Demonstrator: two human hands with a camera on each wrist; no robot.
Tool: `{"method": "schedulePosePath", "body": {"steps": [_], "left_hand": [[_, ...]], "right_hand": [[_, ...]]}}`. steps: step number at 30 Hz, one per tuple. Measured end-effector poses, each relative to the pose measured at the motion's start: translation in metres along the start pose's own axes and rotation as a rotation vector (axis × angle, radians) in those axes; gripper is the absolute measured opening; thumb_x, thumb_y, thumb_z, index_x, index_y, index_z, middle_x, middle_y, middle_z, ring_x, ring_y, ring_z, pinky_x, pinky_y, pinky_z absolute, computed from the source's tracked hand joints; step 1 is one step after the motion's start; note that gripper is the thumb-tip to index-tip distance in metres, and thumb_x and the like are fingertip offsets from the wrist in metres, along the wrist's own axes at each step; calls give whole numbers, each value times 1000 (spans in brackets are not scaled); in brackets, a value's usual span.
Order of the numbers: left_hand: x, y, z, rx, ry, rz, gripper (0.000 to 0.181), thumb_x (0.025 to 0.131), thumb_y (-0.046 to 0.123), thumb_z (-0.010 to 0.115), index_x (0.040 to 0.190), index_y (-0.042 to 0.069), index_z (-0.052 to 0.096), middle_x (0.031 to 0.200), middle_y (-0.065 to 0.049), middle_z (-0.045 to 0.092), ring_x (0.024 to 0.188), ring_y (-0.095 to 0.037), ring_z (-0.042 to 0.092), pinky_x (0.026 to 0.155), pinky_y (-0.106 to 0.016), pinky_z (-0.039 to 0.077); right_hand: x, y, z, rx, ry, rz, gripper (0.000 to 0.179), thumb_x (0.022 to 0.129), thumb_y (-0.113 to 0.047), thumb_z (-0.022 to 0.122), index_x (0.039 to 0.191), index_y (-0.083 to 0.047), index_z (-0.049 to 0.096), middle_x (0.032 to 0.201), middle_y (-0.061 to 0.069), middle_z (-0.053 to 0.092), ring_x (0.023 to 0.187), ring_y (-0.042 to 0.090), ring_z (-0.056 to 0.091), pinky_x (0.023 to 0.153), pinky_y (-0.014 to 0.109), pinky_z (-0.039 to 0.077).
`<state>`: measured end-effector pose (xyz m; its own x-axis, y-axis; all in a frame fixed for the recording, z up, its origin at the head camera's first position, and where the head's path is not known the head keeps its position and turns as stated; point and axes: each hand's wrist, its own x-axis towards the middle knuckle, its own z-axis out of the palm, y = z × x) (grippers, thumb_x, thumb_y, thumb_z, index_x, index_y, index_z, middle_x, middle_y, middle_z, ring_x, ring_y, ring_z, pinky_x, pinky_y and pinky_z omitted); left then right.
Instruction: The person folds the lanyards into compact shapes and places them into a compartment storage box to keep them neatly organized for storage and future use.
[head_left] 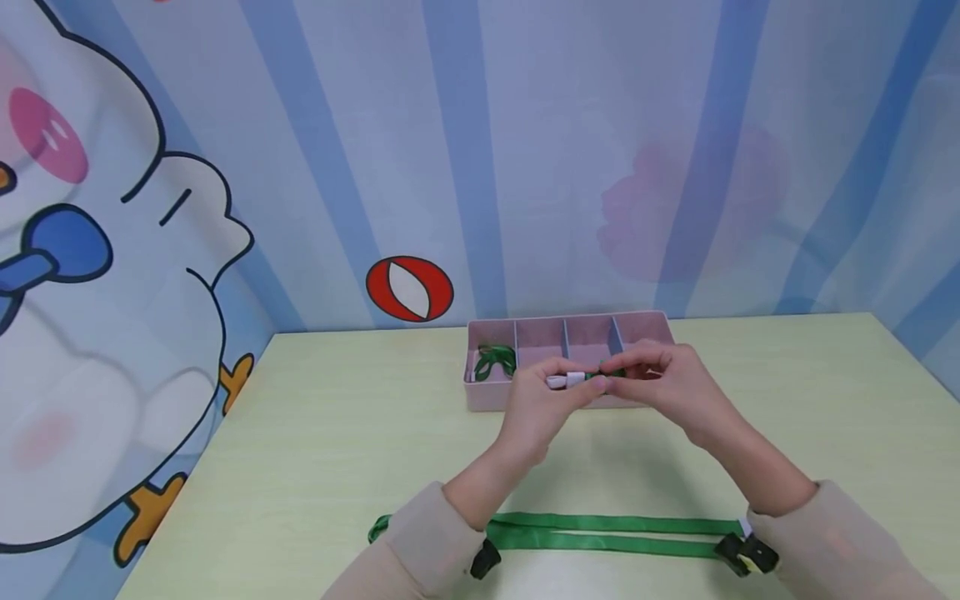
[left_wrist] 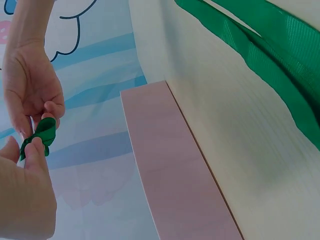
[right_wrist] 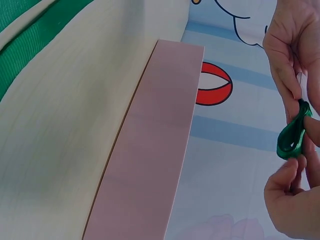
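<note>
My left hand [head_left: 536, 406] and right hand [head_left: 678, 383] meet in front of the pink box in the head view. Between them is a small folded bundle of green strap [right_wrist: 291, 137], shaped into a loop, with a white piece [head_left: 575, 379] at its left end. The left thumb and fingers grip the bundle near that piece. My right thumb and fingers pinch its other end. In the left wrist view the green strap [left_wrist: 46, 131] shows between the fingertips. Fingers cover part of the bundle.
A pink divided box [head_left: 491, 398] stands at the table's back edge, with a coiled green strap [head_left: 495, 360] in its left compartment. Nearer me lie long green straps [head_left: 615, 543] with black buckles [head_left: 742, 554], partly hidden by my sleeves. A patterned wall rises behind.
</note>
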<state>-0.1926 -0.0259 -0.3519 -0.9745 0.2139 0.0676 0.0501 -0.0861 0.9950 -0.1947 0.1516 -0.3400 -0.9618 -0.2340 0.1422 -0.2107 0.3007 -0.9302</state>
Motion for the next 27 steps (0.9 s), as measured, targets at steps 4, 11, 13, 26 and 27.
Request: {"method": "schedulePosePath", "body": {"steps": [4, 11, 13, 26, 27], "left_hand": [[1, 0, -1, 3, 8, -55, 19, 79, 11, 75, 95, 2, 70, 85, -7, 64, 71, -13, 62, 66, -25, 53], [4, 2, -7, -123, -54, -150, 19, 84, 5, 69, 100, -4, 66, 98, -11, 64, 80, -17, 68, 82, -32, 53], [4, 3, -8, -141, -69, -162, 19, 84, 4, 67, 101, -5, 66, 98, -12, 64, 78, -16, 68, 83, -32, 53], [8, 8, -10, -153, -94, -174, 21, 84, 4, 68, 102, -7, 66, 103, -11, 62, 76, -13, 66, 83, -33, 53], [8, 8, -10, -151, -92, -170, 21, 84, 3, 68, 102, -7, 66, 105, -11, 61, 75, -13, 66, 81, -32, 53]], "right_hand": [[0, 2, 1, -102, 22, -70, 21, 83, -14, 71, 100, -1, 71, 78, 6, 45, 61, 19, 36, 48, 27, 33], [-1, 7, -11, -251, -58, -271, 39, 80, -11, 74, 117, -10, 63, 101, 0, 43, 85, 14, 38, 62, 27, 40], [-2, 9, -14, -291, -63, -343, 42, 77, -8, 76, 117, -10, 62, 101, -3, 46, 86, 12, 40, 65, 26, 42], [0, 8, -17, -381, -88, -596, 30, 76, 2, 73, 91, -19, 57, 81, -11, 49, 71, 6, 46, 59, 24, 43], [1, 7, -17, -402, -78, -629, 28, 77, 0, 73, 91, -18, 57, 83, -10, 49, 72, 6, 45, 59, 24, 42]]}}
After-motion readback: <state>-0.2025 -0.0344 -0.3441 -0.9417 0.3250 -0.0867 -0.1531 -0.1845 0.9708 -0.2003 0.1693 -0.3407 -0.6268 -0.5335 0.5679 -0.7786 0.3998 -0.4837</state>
